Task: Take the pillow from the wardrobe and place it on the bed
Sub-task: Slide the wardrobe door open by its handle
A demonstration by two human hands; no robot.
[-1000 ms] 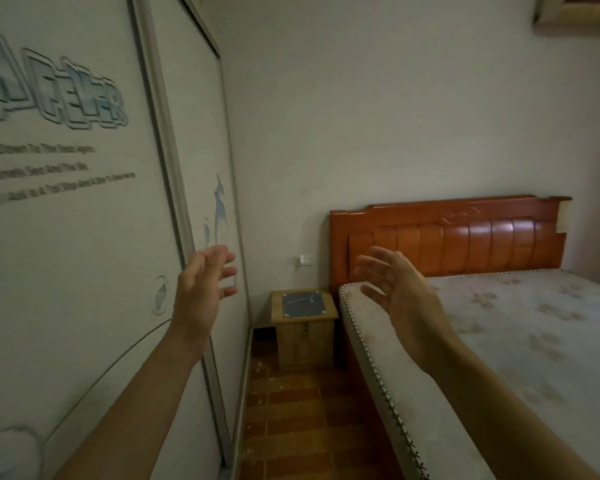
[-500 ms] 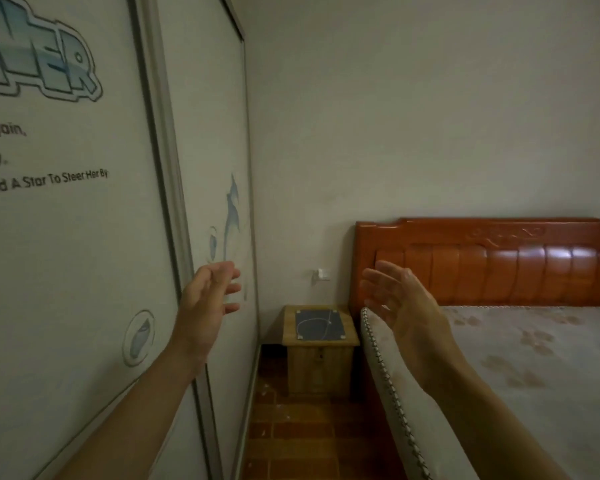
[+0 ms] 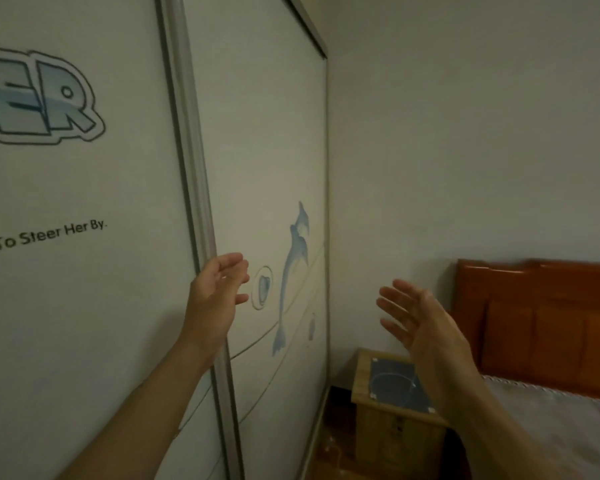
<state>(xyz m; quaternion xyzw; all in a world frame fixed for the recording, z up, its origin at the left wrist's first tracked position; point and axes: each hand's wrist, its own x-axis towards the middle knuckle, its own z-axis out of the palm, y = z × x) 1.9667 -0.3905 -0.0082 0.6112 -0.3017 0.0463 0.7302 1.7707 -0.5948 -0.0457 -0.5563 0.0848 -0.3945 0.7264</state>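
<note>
Head view. Tall white wardrobe [image 3: 84, 306] with two sliding door panels along the left, both drawn across the front, no interior on show. Grey metal stile [image 3: 187, 150] running top to bottom between the panels. On the nearer panel, big blue outlined letters [image 3: 49, 102] and a line of small dark print lower down. On the farther panel, a pale blue dolphin print [image 3: 297, 258] with a small ringed bubble [image 3: 262, 287] just beside it.

Left hand [image 3: 217, 292] raised in front of the stile at about the bubble's height, fingers loosely bent and a little apart, nothing in its hold. Touching the door or just off it: cannot tell. Right hand [image 3: 426, 323] lifted in mid-air, apart from the wardrobe, palm facing left toward the other hand, fingers straight and spread, likewise holding nothing. Both forearms bare.

Pillow not to be seen; its place cannot be told with the panels closed.

To the right, bed [image 3: 575, 410] with a pale patterned mattress edged in stitched trim. Glossy red-brown wooden headboard [image 3: 541, 323] against the plain pale wall [image 3: 465, 150]. Small light-wood nightstand [image 3: 385, 427] with a dark glass top between wardrobe and bed, just beside the headboard, partly hidden by the right wrist. Reddish-brown floor [image 3: 329, 455] in the narrow gap below.
</note>
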